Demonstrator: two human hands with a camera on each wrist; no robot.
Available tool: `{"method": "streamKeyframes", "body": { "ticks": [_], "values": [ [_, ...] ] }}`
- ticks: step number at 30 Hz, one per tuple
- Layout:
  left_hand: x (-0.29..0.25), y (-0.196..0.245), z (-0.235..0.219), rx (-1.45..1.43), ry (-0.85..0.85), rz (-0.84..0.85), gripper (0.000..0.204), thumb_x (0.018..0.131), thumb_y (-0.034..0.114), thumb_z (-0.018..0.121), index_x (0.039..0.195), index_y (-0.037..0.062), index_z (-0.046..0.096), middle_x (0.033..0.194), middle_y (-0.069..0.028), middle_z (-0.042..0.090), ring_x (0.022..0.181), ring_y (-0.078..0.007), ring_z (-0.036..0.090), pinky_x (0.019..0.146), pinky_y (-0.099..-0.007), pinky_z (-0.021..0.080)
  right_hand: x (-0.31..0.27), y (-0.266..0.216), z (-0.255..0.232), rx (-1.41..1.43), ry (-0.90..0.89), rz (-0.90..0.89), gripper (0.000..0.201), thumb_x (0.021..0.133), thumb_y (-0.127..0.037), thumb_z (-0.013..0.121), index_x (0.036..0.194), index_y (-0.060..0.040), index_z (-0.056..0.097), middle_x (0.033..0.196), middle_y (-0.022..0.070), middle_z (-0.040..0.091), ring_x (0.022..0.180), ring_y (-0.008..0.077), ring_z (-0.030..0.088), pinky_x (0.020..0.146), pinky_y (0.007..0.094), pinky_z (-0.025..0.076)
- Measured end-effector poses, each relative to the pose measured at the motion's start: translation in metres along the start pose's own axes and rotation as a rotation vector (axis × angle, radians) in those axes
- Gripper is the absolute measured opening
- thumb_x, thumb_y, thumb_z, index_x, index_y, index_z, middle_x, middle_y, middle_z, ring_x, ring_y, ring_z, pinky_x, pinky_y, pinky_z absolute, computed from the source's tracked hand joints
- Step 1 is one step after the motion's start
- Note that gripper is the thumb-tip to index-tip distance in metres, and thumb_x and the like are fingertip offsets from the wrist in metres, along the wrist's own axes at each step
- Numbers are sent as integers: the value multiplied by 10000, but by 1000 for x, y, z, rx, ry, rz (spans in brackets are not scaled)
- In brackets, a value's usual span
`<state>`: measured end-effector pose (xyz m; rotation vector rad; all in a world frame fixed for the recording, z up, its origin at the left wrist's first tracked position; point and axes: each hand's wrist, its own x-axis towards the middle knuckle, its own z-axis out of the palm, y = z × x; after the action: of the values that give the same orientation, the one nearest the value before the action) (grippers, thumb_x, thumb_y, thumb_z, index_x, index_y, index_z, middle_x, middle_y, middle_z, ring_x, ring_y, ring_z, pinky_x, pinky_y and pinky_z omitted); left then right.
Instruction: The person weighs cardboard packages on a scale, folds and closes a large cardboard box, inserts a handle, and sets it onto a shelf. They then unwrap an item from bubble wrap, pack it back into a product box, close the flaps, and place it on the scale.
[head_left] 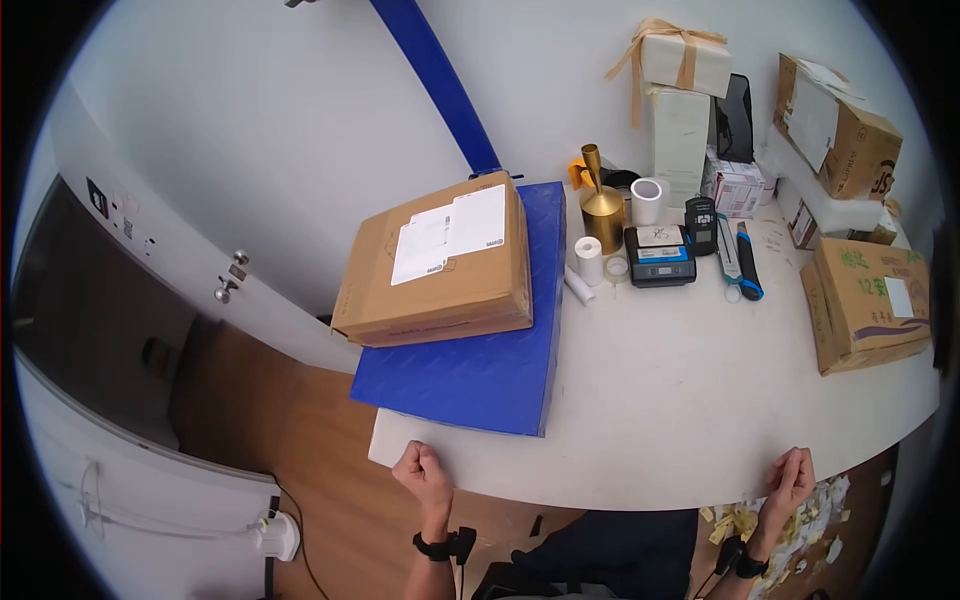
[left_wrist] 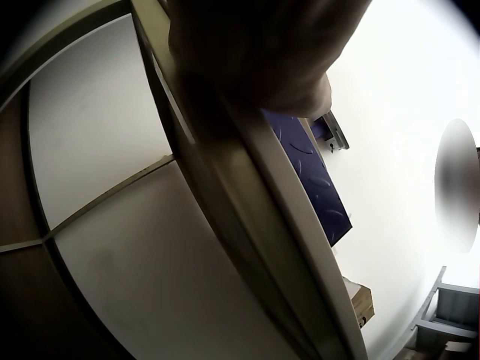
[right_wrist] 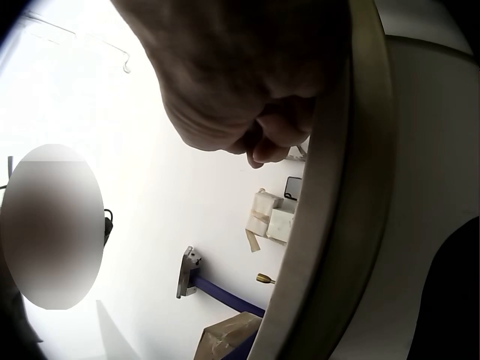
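My left hand (head_left: 424, 474) is curled into a fist at the table's front left edge, with nothing in it. It sits just below the near corner of a blue platform scale (head_left: 450, 385). On that scale lies a large cardboard box (head_left: 440, 265) with white labels on top. At the front right edge of the table, my right hand (head_left: 791, 480) also has its fingers curled in and holds nothing. A smaller cardboard box (head_left: 866, 305) with green writing is the nearest thing to it. Both wrist views show the curled hands dark against the table edge.
Along the back stand a gold bottle-shaped vase (head_left: 602, 215), paper rolls (head_left: 589, 262), a label printer (head_left: 660, 262), a black handheld device (head_left: 701, 225) and a box cutter (head_left: 748, 265). White boxes (head_left: 680, 140) and another carton (head_left: 840, 125) are behind. The scale's blue post (head_left: 440, 85) rises at the back.
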<state>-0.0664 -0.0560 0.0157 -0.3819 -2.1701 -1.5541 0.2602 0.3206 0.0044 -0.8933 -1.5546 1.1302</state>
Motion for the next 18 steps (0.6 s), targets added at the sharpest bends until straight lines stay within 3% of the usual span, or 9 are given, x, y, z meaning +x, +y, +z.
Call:
{"method": "streamKeyframes", "body": {
  "ticks": [4,6,10,11,12,13,16,17,18],
  "values": [
    [0,-1,2,129,-7,93,291,953,35,532,691,5,407,572,15,354,553,-70,315,494,-292,229,0,-6,2,-4,16,43,362,1126,-188,511,785,-67,506,664,-39,445,571,38,373,523,237,269],
    [1,28,7,206,-7,-29,291,956,48,517,697,8,394,585,7,322,564,-88,300,499,-311,223,-3,-3,0,-70,40,76,360,1117,-175,524,774,-65,504,665,-42,453,581,34,371,528,236,274],
    [0,-9,5,146,-5,74,316,987,47,446,693,34,331,623,44,275,581,-65,256,519,-310,172,-1,-36,6,-29,-26,180,280,1081,-139,576,827,-31,626,693,-31,564,611,33,471,562,213,362],
    [0,-12,6,144,12,52,343,1014,67,450,692,33,335,619,41,291,581,-68,258,519,-308,179,0,-38,4,26,-78,189,280,1102,-221,575,878,-62,629,695,-42,579,567,26,456,510,210,324],
    [-2,-69,-12,202,-110,6,115,961,75,530,855,34,546,797,-54,484,686,-170,447,594,-374,350,3,-44,0,69,-90,214,251,1104,-236,572,930,-65,630,712,-36,586,566,29,458,505,210,324],
    [-5,-123,-29,273,-225,-32,189,909,82,609,1018,35,757,975,-148,676,791,-272,635,669,-441,521,4,-50,-4,121,-114,242,229,1106,-251,570,981,-68,632,729,-31,592,566,31,461,500,210,323],
    [-2,-116,-22,374,-261,-86,282,991,178,590,1148,3,746,1093,-180,694,937,-265,664,765,-452,549,14,-72,-19,143,-21,330,203,1107,-258,575,1080,-65,631,780,-18,630,593,31,499,517,199,360],
    [-5,-92,-10,317,-129,-38,133,982,130,513,928,11,544,855,-85,488,762,-178,469,641,-384,372,19,-76,-27,132,4,327,194,1106,-258,572,1089,-74,630,794,-20,627,596,29,496,514,200,352],
    [-5,-62,-13,298,30,12,288,973,82,437,708,20,342,616,10,281,586,-91,273,518,-316,194,22,-78,-34,142,-9,341,185,1104,-259,570,1098,-84,630,808,-22,625,598,27,492,512,202,344]
  ]
}}
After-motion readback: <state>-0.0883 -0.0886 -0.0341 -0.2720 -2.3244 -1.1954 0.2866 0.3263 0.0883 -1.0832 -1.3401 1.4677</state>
